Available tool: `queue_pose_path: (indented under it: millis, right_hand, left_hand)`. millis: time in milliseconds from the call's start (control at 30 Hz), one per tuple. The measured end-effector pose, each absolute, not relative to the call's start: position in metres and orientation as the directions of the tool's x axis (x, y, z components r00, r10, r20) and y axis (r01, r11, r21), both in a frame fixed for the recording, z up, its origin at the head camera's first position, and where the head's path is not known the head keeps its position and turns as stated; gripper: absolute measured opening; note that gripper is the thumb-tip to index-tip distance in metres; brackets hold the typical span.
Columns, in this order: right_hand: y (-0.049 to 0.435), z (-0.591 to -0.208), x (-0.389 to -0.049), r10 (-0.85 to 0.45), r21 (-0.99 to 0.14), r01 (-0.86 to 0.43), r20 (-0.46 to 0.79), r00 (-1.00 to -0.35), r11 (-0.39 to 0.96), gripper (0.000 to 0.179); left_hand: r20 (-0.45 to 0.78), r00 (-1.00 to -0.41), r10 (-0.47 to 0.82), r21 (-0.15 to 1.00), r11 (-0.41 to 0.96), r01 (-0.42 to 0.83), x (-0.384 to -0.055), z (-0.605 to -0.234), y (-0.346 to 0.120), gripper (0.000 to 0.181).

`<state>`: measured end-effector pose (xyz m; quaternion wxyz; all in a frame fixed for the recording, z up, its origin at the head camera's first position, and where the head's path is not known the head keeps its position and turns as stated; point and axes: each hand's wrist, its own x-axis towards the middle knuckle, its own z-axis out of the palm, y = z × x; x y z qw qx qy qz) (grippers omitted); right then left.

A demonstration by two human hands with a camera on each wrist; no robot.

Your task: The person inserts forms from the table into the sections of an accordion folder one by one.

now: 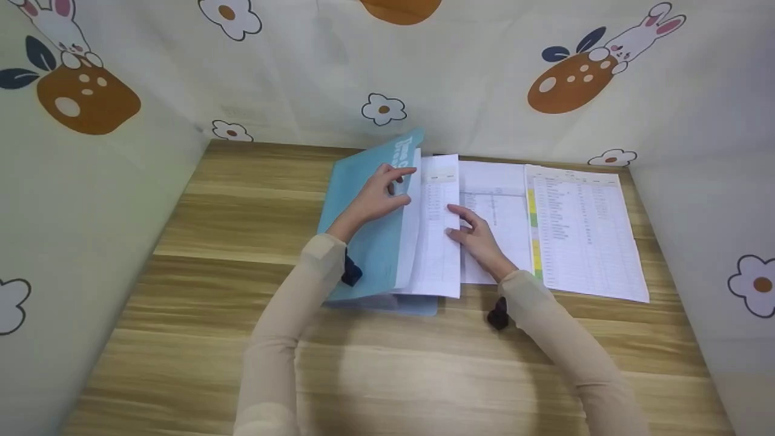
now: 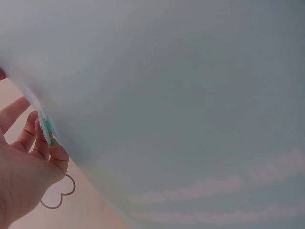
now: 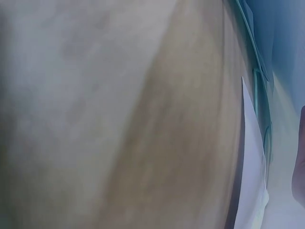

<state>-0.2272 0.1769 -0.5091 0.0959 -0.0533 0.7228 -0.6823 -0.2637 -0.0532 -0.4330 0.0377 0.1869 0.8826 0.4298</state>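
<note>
Wood-grain table [image 1: 200, 242], blue file folder [image 1: 375, 251] on it with cover raised, left hand [image 1: 378, 195] gripping the cover's edge, printed sheets [image 1: 437, 254] beside the cover, right hand [image 1: 481, 242] pinching their right edge, color-striped chart page [image 1: 593, 254] farthest right.

Booth-like desk workspace: wood-grain tabletop [image 1: 206, 242], rabbit-print cloth [image 1: 315, 79] on 3 sides.

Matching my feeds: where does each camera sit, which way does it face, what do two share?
Head: on the head, facing forward and down at folder, sheets, table; left hand, right hand, sleeves show.
Left wrist: on that wrist, facing the folder close up; left hand at left edge.
Right wrist: on that wrist, facing mostly table; a bit of right hand at right edge.
Shared: left hand and folder, in head and left wrist.
</note>
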Motion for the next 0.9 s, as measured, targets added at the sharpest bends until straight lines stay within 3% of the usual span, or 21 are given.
queue_pose_path:
  millis: [200, 500, 900]
  right_hand:
    - [0.185, -0.506, -0.218, -0.259, -0.991, 0.077, -0.104, -0.960, 0.112, 0.051]
    - [0.195, -0.496, -0.183, -0.423, -0.990, 0.123, -0.141, -0.895, 0.070, 0.062]
    - [0.194, -0.496, -0.168, -0.439, -0.993, 0.096, -0.118, -0.891, 0.073, 0.064]
  left_hand:
    - [0.088, -0.930, 0.358, 0.779, 0.556, 0.288, -0.262, -0.433, -0.054, 0.052]
    - [0.088, -0.923, 0.374, 0.779, 0.551, 0.298, -0.263, -0.431, -0.054, 0.051]
    - [0.069, -0.926, 0.370, 0.784, 0.554, 0.280, -0.262, -0.430, -0.053, 0.052]
